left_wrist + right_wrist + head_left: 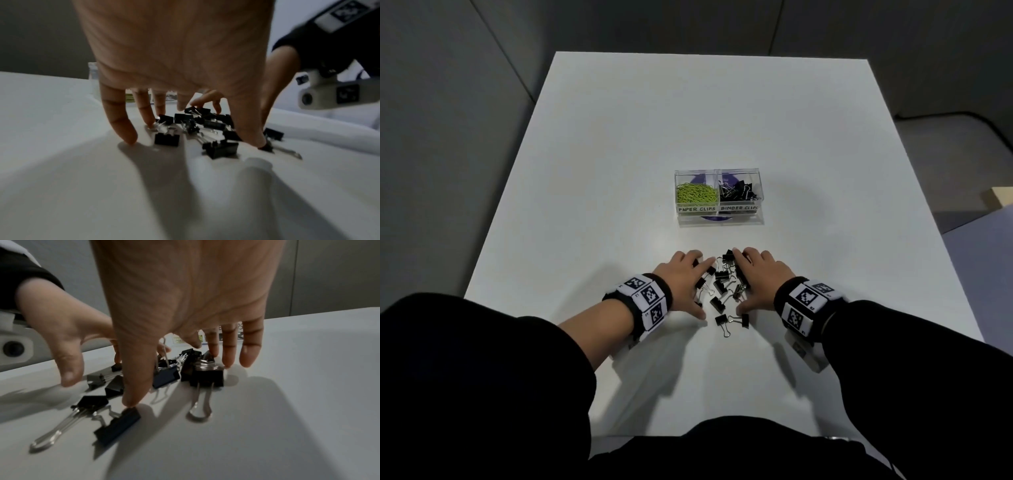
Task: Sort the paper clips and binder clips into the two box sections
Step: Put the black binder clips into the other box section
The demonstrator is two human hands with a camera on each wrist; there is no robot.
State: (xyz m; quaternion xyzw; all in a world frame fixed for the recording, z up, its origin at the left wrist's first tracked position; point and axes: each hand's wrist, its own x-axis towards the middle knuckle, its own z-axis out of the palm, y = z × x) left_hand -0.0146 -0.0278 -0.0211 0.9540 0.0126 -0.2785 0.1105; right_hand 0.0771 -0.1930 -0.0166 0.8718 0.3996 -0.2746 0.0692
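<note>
A clear two-section box point(719, 219) stands mid-table. Green paper clips point(695, 192) fill its left section, labelled PAPER CLIPS; black binder clips point(739, 190) lie in the right one, labelled BINDER CLIPS. Several loose black binder clips point(722, 284) lie in a cluster near the table's front. My left hand point(685, 281) and right hand point(760, 277) flank this cluster, palms down, fingers spread and straight, fingertips on the table and against the clips. In the left wrist view the clips point(205, 129) sit between my fingers; in the right wrist view more clips point(164, 376) lie under my palm.
The white table point(619, 154) carries the box and the clips. Grey padded walls surround it. A pale wooden object point(1000, 198) shows at the far right edge. Marker-patterned wristbands point(643, 301) sit on both wrists.
</note>
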